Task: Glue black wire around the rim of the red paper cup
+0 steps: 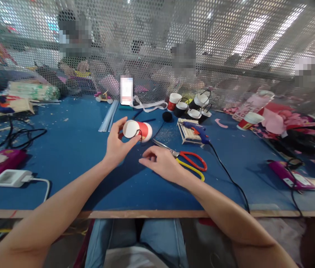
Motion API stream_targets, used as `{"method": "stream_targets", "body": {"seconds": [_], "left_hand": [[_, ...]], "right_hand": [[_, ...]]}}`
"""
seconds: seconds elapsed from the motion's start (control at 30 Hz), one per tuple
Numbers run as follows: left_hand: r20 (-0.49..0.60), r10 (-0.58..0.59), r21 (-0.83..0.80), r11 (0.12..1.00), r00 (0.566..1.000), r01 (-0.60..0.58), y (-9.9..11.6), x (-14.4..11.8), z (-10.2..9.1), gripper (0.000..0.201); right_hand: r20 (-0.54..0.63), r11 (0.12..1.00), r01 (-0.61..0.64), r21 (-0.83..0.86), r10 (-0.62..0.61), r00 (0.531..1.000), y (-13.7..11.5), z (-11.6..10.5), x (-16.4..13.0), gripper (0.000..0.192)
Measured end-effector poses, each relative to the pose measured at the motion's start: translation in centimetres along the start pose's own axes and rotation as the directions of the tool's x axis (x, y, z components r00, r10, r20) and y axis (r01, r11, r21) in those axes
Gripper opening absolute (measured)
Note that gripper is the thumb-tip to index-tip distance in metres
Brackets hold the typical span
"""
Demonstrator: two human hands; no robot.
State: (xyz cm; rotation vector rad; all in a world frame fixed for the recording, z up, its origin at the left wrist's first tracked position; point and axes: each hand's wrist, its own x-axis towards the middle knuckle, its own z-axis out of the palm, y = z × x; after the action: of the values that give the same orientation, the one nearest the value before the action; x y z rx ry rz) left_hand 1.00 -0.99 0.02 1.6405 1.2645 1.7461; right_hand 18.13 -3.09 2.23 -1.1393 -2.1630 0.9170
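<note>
Left hand (117,146) grips a red-and-white paper cup (137,130) on its side.
Right hand (161,162), fingers loosely curled and empty, rests near red-and-yellow-handled scissors (186,160).

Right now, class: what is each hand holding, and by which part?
The left hand grips a red paper cup lying sideways, fingers round its white end. The right hand holds nothing clearly visible, resting beside scissors.

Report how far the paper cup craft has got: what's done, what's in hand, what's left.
Done, it seems: several cups with black wire handles stand at the back of the blue table. In hand: the left hand holds a red-and-white paper cup on its side, a thin black wire at its rim; the right hand rests beside the scissors. Left: this cup shows no finished handle, and another plain cup lies near the pink scraps.
</note>
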Motion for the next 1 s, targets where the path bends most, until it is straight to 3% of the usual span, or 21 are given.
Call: {"method": "stream_targets", "body": {"seconds": [0.07,0.1,0.2,0.3,0.4,0.53,0.63,0.73,0.87,1.0], "left_hand": [[-0.060,0.079,-0.038,0.996,0.995,-0.081,0.6,-0.1,0.0,0.066],[-0.055,0.103,-0.058,0.993,0.993,-0.106,0.9,-0.2,0.1,0.067],[0.047,0.119,-0.107,0.988,0.992,-0.113,1.5,-0.9,0.4,0.068],[0.087,0.108,-0.101,0.990,0.990,-0.099,1.6,-1.2,0.6,0.066],[0.037,0.111,-0.074,0.991,0.993,-0.108,1.3,-0.9,0.4,0.062],[0.002,0.193,0.014,0.981,0.981,-0.193,0.8,-0.3,0.1,0.065],[0.039,0.236,0.069,0.969,0.971,-0.238,0.4,-0.4,0.0,0.070],[0.106,0.188,0.072,0.978,0.976,-0.196,0.3,-0.5,0.0,0.070],[0.272,-0.009,0.024,1.000,0.962,0.002,0.4,-0.6,0.1,0.063],[0.422,-0.136,-0.072,0.981,0.896,0.183,0.4,-0.5,0.1,0.059]], "right_hand": [[0.164,0.947,-0.150,0.283,0.106,0.981,0.3,0.9,0.3,0.026],[0.238,0.873,-0.223,0.433,0.128,0.963,0.4,1.3,0.4,0.028],[0.334,0.554,-0.319,0.769,0.077,0.939,0.9,2.1,0.6,0.035],[0.329,0.356,-0.314,0.881,0.018,0.944,1.5,2.4,0.6,0.043],[0.304,0.247,-0.313,0.917,0.075,0.950,2.0,2.0,0.7,0.047],[0.243,0.144,-0.263,0.954,0.146,0.959,2.7,1.2,1.2,0.035],[0.176,0.118,-0.199,0.973,0.180,0.968,3.0,0.5,1.6,0.027],[0.055,0.141,-0.088,0.986,0.226,0.972,3.2,-0.3,1.8,0.025],[-0.101,0.339,0.018,0.941,0.228,0.968,3.5,-1.5,1.8,0.031],[-0.259,0.608,0.080,0.790,0.212,0.943,4.1,-2.2,1.8,0.027]]}}
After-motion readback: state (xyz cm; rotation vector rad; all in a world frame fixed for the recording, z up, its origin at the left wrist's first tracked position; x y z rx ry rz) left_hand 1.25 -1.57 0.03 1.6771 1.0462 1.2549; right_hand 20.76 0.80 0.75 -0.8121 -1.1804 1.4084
